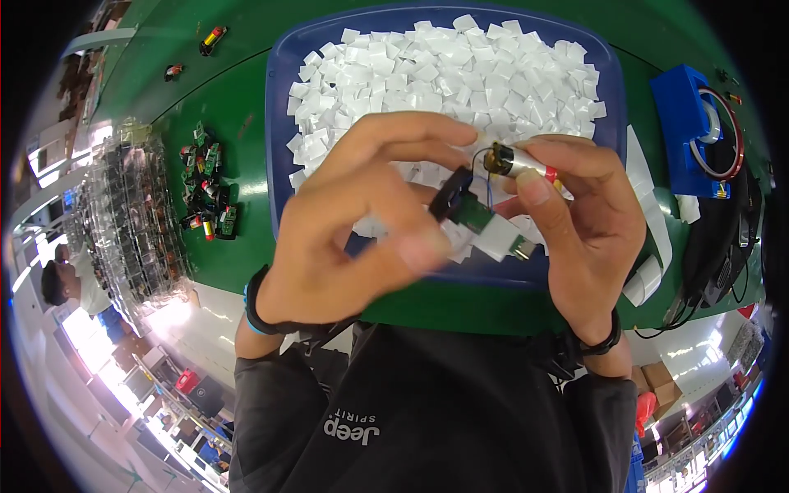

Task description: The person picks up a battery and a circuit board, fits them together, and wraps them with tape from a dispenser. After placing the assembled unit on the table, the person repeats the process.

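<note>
My right hand (588, 209) pinches a small silver cylindrical battery cell (514, 162) with a red band between thumb and fingers. Thin wires run from the cell to a small green circuit board (473, 215) with a black part at its upper left and a metal plug at its lower right. A white square piece (496, 237) lies across the board. My left hand (349, 218) is beside the board, thumb and forefinger apart, the thumb blurred. Whether its other fingers touch the black part is hidden. Below both hands is a blue tray (282, 156) heaped with white squares (444, 78).
On the green table (238, 255), several board-and-cell assemblies (205, 185) lie left of the tray. Beyond them are stacked clear plastic trays (136, 222). A blue tape dispenser (682, 123), a white strip (649, 201) and a black bag-like item (723, 246) are at right.
</note>
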A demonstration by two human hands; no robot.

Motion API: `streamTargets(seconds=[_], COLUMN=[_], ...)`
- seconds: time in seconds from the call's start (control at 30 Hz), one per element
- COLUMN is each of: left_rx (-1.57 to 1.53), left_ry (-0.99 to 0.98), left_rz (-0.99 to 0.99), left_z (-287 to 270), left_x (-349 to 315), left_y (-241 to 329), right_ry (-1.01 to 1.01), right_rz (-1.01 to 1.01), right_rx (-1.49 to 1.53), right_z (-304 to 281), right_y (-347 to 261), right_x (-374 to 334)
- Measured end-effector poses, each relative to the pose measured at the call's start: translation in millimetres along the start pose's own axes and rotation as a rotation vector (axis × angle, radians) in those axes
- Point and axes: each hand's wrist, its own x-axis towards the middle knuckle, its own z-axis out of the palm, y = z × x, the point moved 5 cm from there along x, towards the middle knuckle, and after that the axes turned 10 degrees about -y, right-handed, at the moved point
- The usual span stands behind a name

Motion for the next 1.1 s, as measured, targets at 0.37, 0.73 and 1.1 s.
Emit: streamTargets(seconds=[0.37, 0.73, 1.1], left_rx=[-0.445, -0.46, -0.34], left_ry=[-0.36, -0.12, -0.096], left_rz=[-0.566, -0.554, -0.462], left_z=[1, 2, 5], left_x=[15, 10, 3], left_y=[-21, -25, -25], right_ry=[-0.076, -0.246, -0.2], right_rz=[0.017, -0.689, -0.634], right_rx=[-0.18, -0.979, -1.04], right_z=[-10, 7, 18], right_y=[-9, -34, -38], right_x=[6, 7, 1])
